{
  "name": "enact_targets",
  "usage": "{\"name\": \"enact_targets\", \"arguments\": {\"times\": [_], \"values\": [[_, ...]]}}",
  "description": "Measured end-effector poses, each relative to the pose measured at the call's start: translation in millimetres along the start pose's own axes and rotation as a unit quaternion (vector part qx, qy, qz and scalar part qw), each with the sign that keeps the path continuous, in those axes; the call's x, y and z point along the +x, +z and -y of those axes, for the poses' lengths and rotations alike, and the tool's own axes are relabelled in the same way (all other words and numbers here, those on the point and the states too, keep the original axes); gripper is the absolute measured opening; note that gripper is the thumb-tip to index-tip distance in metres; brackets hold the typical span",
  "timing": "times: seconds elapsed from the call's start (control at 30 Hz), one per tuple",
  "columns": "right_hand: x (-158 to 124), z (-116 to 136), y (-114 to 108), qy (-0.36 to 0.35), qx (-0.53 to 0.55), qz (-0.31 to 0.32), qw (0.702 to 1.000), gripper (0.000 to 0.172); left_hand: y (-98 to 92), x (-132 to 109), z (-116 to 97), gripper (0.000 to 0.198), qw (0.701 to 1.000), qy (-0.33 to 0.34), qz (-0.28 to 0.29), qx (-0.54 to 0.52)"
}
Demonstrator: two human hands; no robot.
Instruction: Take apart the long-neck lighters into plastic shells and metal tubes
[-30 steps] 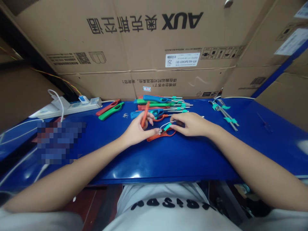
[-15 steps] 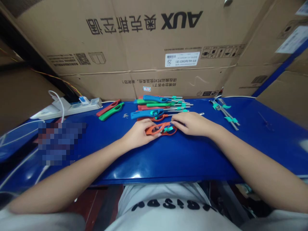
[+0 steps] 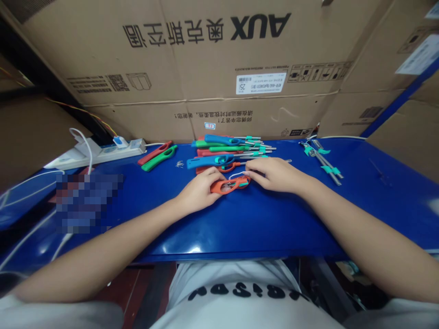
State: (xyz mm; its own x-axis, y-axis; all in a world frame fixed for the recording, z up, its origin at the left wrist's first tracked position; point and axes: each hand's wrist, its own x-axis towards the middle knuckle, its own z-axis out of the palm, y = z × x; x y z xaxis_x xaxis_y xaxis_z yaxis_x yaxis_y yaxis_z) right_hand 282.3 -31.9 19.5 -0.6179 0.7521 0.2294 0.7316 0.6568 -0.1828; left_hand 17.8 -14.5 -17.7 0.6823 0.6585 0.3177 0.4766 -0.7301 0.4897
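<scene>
My left hand (image 3: 201,188) is closed around the handle end of an orange gas lighter casing (image 3: 227,187), held just above the blue tabletop. A bit of teal tape (image 3: 243,182) shows within the casing toward its right end. A thin white wire (image 3: 236,174) arches up out of the casing. At the wire's right end, the thumb and forefinger of my right hand (image 3: 272,174) are pinched together on it. Behind both hands lies a pile of blue, green, red and orange lighters, among them a blue lighter (image 3: 206,161), with metal tubes pointing right.
Red and green handle pieces (image 3: 159,158) lie at left beside tiny metal pins (image 3: 179,164). Metal tubes with teal tape (image 3: 325,164) and a faint screwdriver-like tool (image 3: 379,172) are at right. A power strip (image 3: 130,148) sits back left, before a cardboard wall (image 3: 164,109).
The orange casing has turned in my left hand, and its right end is raised slightly. The white wire now stands out in a loop above it, at my right fingertips.
</scene>
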Motion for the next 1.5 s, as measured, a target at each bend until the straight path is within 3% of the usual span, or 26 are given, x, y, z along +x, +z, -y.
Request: {"name": "enact_targets", "arguments": {"times": [0.2,0.47,0.57,0.67,0.73,0.83,0.9,0.97,1.07,1.17,1.3,1.4,1.5], "values": [[2.0,-8.3,0.5,0.029,0.018,-0.072,0.997,0.032,-15.4,7.2,9.1,0.016,1.000,0.012,-0.025,0.013],[3.1,-14.5,-3.4,0.023,0.089,-0.111,0.990,0.031,-47.3,5.9,18.9,0.025,0.989,0.016,-0.008,0.150],[-3.2,-27.4,-16.0,0.078,0.121,-0.187,0.972,0.032,-54.9,4.2,21.3,0.018,0.983,0.001,-0.085,0.162],[-4.6,-31.7,-23.4,0.095,0.206,-0.223,0.948,0.039,-49.0,7.6,13.5,0.020,0.979,-0.018,-0.200,0.041],[-1.1,-24.8,-20.9,0.074,0.272,-0.214,0.935,0.044,-36.3,10.6,1.8,0.028,0.969,-0.051,-0.218,-0.103],[6.8,-4.6,-8.3,0.038,0.333,-0.174,0.926,0.044,-14.0,11.6,-17.7,0.040,0.919,-0.147,-0.130,-0.342],[10.6,8.9,1.9,0.025,0.344,-0.151,0.926,0.041,-3.9,9.8,-26.8,0.044,0.876,-0.187,-0.072,-0.438],[11.8,18.9,10.4,0.025,0.341,-0.128,0.931,0.036,0.4,7.6,-31.5,0.044,0.853,-0.201,-0.043,-0.480],[10.9,26.5,18.6,0.034,0.346,-0.069,0.935,0.027,1.1,5.8,-32.3,0.047,0.843,-0.219,-0.048,-0.490],[10.5,28.2,23.5,0.051,0.371,-0.033,0.927,0.029,2.5,6.1,-30.2,0.051,0.855,-0.229,-0.074,-0.459],[9.8,26.6,23.3,0.045,0.382,0.003,0.923,0.034,6.3,6.9,-26.2,0.047,0.890,-0.184,-0.078,-0.410],[5.1,22.2,11.8,0.020,0.332,0.064,0.941,0.032,4.9,6.4,-21.0,0.044,0.922,-0.149,-0.072,-0.350],[-2.0,15.7,-6.1,0.024,0.252,0.110,0.961,0.020,-0.3,4.8,-13.2,0.042,0.968,-0.110,-0.074,-0.212]]}}
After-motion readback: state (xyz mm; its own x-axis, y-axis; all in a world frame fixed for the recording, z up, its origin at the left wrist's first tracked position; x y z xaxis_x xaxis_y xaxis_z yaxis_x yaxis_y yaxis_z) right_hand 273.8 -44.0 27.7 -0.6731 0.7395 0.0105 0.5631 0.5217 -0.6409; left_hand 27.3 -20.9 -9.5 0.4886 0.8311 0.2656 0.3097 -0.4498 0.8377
